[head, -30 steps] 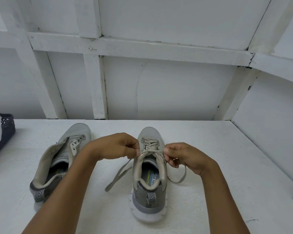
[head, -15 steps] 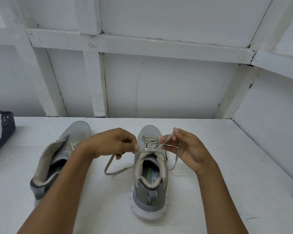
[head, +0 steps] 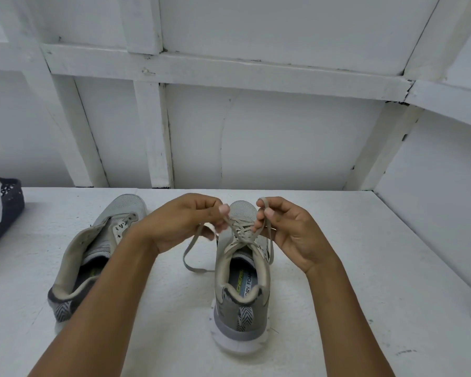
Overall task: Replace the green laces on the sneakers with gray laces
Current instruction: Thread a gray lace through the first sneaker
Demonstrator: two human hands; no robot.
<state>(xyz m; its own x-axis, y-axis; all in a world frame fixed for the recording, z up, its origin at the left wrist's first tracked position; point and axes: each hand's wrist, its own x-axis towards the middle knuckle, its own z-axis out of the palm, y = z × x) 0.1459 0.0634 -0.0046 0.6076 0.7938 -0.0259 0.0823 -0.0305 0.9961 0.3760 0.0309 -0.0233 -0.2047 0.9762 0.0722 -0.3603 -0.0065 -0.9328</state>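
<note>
Two gray sneakers stand on the white table, heels toward me. The right sneaker carries a gray lace threaded through its eyelets. My left hand pinches one lace end above the shoe's tongue, and the slack of that end loops down to the table at the shoe's left. My right hand pinches the other end, folded into a loop over its fingers. The two ends cross above the eyelets. The left sneaker lies open with no lace visible in it, partly hidden by my left forearm.
A dark blue shoe sits at the table's far left edge. White walls with wooden framing close the back and right sides.
Both hands have risen from the shoe's collar, pulling the lace ends up. The ends now cross over the eyelets, and my right hand has folded its end into a loop.
</note>
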